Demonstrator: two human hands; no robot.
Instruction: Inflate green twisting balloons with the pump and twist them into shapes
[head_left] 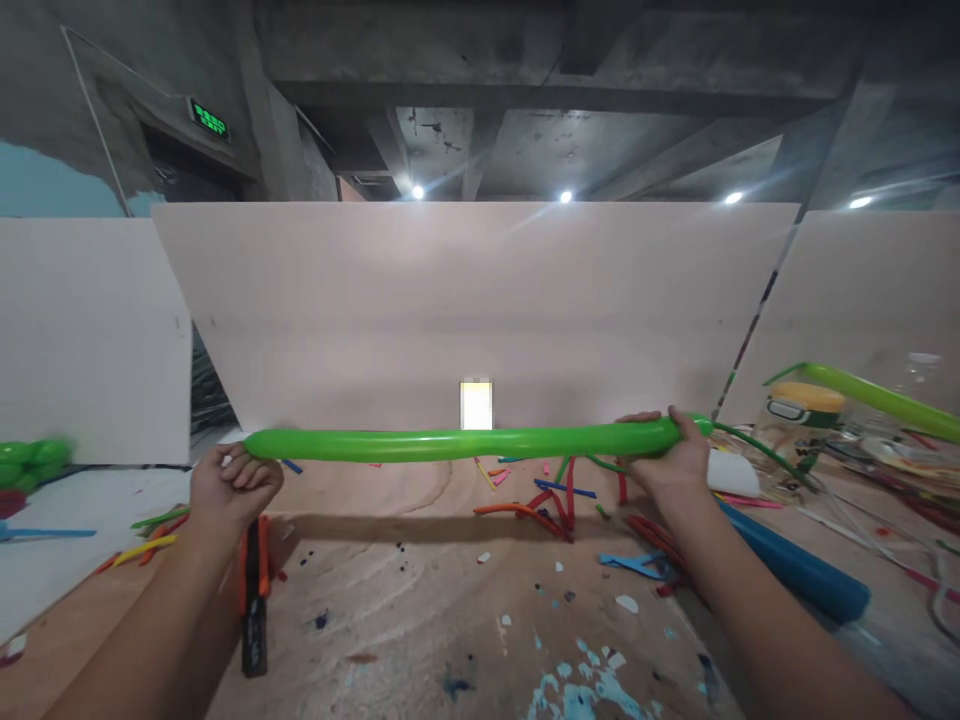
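A long inflated green balloon (pixel 450 442) stretches level across the view above the wooden table (pixel 390 620). Its left end is pinched in my left hand (pixel 238 482), whose fingers are curled closed. Near the other end, my right hand (pixel 671 450) is wrapped round the balloon, thumb on top. A thin uninflated green tail (pixel 765 452) runs from the right end, beyond my right hand. Below my left hand lies an orange and black tool (pixel 255 600).
Red balloon strips (pixel 559 510) and paint flecks dot the table. On the right are a blue balloon (pixel 799 565), a yellow-lidded jar (pixel 806 405) and a lime balloon (pixel 885 398). Green balloons (pixel 34 462) sit far left. A pale panel (pixel 480 300) stands behind.
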